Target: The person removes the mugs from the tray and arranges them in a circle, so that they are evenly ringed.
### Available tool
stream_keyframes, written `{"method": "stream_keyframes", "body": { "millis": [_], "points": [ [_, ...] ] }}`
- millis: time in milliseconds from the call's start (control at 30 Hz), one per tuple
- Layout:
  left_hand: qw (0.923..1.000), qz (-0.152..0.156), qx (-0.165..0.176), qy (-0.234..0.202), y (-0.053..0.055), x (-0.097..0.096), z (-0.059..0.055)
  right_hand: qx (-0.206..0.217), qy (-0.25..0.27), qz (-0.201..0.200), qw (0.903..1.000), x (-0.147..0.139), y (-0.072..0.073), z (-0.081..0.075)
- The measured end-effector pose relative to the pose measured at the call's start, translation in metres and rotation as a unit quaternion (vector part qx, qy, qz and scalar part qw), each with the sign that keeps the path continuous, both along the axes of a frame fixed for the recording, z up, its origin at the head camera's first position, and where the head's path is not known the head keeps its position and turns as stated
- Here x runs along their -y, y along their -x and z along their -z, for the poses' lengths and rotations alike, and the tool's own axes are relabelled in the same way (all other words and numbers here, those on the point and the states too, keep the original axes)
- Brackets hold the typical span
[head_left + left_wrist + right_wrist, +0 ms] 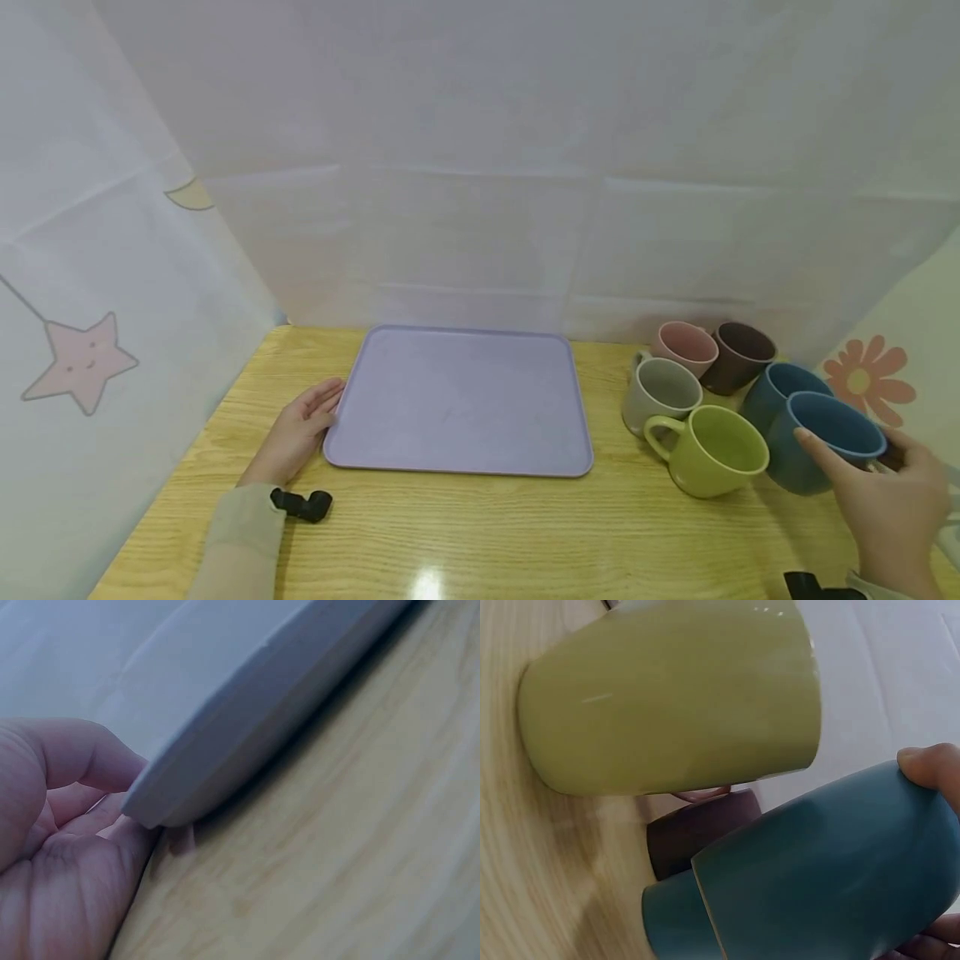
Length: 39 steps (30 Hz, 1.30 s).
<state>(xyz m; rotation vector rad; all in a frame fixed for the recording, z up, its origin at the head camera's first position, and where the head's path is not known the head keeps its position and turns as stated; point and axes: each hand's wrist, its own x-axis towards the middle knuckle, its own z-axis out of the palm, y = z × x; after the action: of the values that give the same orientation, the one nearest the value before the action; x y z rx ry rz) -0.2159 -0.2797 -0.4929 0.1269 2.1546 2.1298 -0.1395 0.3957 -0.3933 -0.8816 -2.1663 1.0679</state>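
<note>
My right hand [892,492] grips a blue mug [817,862], thumb on the near side of its rim and the other fingers round the far side by the handle. This mug is tilted and looks raised off the table, in front of a second blue mug [795,383]. Just left of it stands a yellow-green mug [712,467], its handle pointing left. At the left edge of a lavender tray [457,400], my left hand [296,429] holds the rim between thumb and fingers; some fingertips are hidden by the tray.
A grey-white mug [652,408], a pink mug [686,337] and a dark brown mug [735,367] stand close together behind the yellow-green one. The wooden table [450,533] ends at a white cloth [480,208] at the back and sides.
</note>
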Motion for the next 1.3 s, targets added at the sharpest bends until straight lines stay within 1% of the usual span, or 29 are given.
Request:
{"method": "stream_keyframes", "body": {
  "millis": [100, 167, 300, 367, 600, 833, 1000, 1167, 1300],
  "points": [
    [1.0, 0.001, 0.0, -0.002, 0.0, 0.0, 0.0, 0.015, -0.002, 0.003, 0.9999, -0.001, 0.0, 0.005],
    [1.0, 0.002, 0.0, -0.005, 0.0, 0.0, 0.0, 0.036, 0.0, 0.002, 0.9994, -0.002, 0.0, 0.006],
    [1.0, 0.0, -0.001, -0.003, 0.0, -0.001, 0.0, 0.069, 0.007, -0.006, 0.9976, -0.001, 0.001, 0.011],
    [1.0, -0.002, -0.001, 0.001, 0.0, 0.0, -0.001, 0.077, 0.006, -0.009, 0.9969, -0.001, 0.002, 0.015],
    [1.0, -0.003, 0.002, 0.007, 0.0, 0.0, -0.001, 0.061, 0.009, -0.022, 0.9979, -0.003, 0.003, 0.025],
    [0.9999, -0.005, 0.003, 0.014, 0.0, 0.0, -0.002, 0.071, 0.022, -0.018, 0.9971, -0.005, 0.006, 0.032],
    [0.9998, -0.004, 0.004, 0.018, -0.001, 0.0, -0.003, 0.064, 0.028, -0.012, 0.9975, -0.003, 0.007, 0.035],
    [0.9997, -0.005, 0.004, 0.025, -0.001, 0.0, -0.004, 0.061, 0.042, -0.017, 0.9972, -0.003, 0.01, 0.038],
    [0.9997, -0.005, 0.004, 0.024, -0.001, 0.0, -0.004, 0.064, 0.05, -0.026, 0.9964, -0.007, 0.009, 0.042]
  ]
}}
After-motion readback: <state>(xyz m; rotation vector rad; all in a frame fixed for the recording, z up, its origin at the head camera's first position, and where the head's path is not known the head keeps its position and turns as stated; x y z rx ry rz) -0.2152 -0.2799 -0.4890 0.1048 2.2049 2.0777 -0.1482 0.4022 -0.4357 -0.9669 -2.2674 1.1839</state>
